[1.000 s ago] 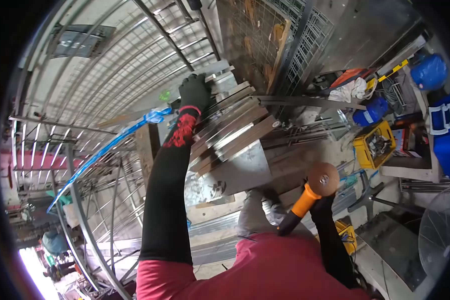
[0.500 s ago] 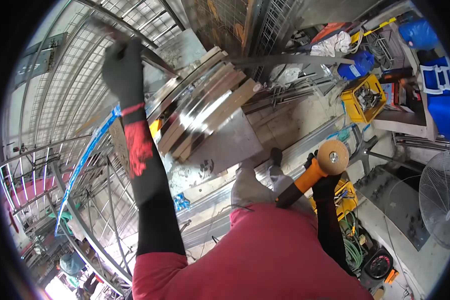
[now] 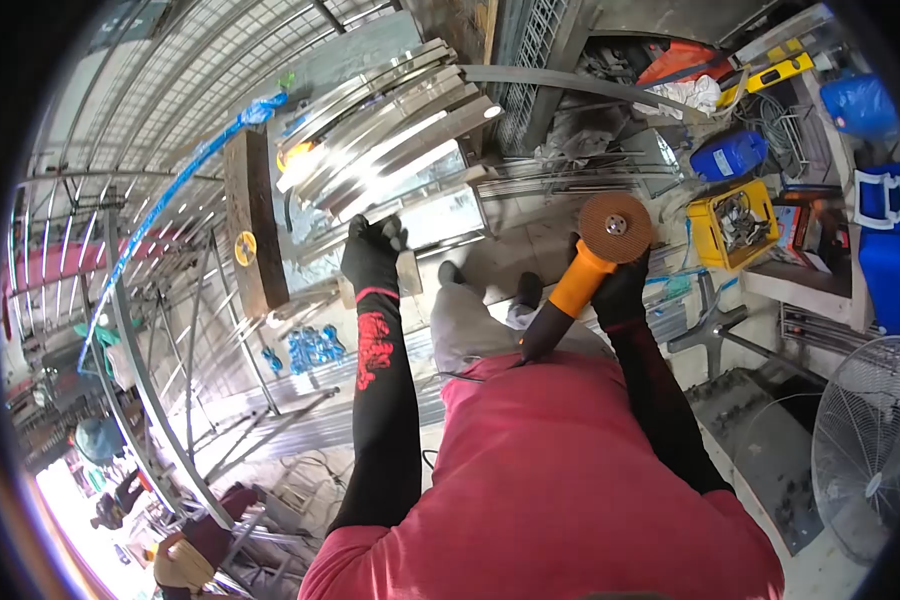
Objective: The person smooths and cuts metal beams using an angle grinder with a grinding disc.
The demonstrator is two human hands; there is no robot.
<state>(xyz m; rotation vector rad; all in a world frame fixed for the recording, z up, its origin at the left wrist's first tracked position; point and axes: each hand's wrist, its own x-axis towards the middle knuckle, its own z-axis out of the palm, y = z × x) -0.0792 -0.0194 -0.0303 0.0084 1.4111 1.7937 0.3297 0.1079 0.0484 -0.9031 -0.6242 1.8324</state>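
Note:
My right hand, in a black glove, grips an orange and black angle grinder near its head. The grinder's brown disc faces up and its body slants down against my shirt. My left hand, also gloved in black, is at the near edge of a workbench with its fingers curled. Whether anything is inside those fingers is hidden. Just beyond it, several metal tubes lie side by side in a slanted stack, with bright glare on them. A pale sheet-like surface shows below the stack.
A wooden beam stands left of the stack, with a blue plastic strip nearby. Metal grilles rise at left. To the right are a yellow crate, a blue container, a spirit level and a fan. Blue wrappers lie below.
My left hand has come down and right from the upper left, from beyond the stack to its near side. The grinder has shifted up and left in view. The view has turned slightly.

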